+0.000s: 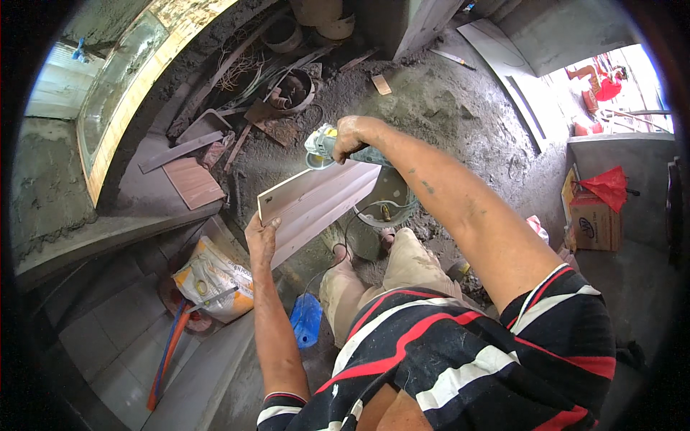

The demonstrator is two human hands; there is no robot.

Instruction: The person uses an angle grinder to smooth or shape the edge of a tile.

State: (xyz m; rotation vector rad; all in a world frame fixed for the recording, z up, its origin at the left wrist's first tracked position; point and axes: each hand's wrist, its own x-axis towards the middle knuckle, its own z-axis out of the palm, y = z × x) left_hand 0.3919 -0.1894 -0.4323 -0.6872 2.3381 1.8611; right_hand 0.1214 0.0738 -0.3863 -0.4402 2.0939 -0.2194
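My right hand (352,136) is wrapped round a grey-green angle grinder (323,141), whose cutting disc and guard are at the far top edge of a long beige tile (316,208). Pale dust hangs left of the grinder head. The tile is tilted, held up above the floor in front of my legs. Its near left corner is gripped by my left hand (261,238), thumb on the face and fingers behind it. A dark power cord (343,251) runs down past my knee. Partly behind the tile and grinder stands a bucket (392,212) with murky contents.
Rough wet mortar (460,108) covers the floor ahead. Buckets, a debris-filled pail (293,92) and tile offcuts (192,183) lie far left. A printed sack (215,280), an orange-and-blue-handled tool (167,359) and a blue plastic piece (307,321) are near left. A cardboard box (595,224) stands right; another person (607,82) is outside.
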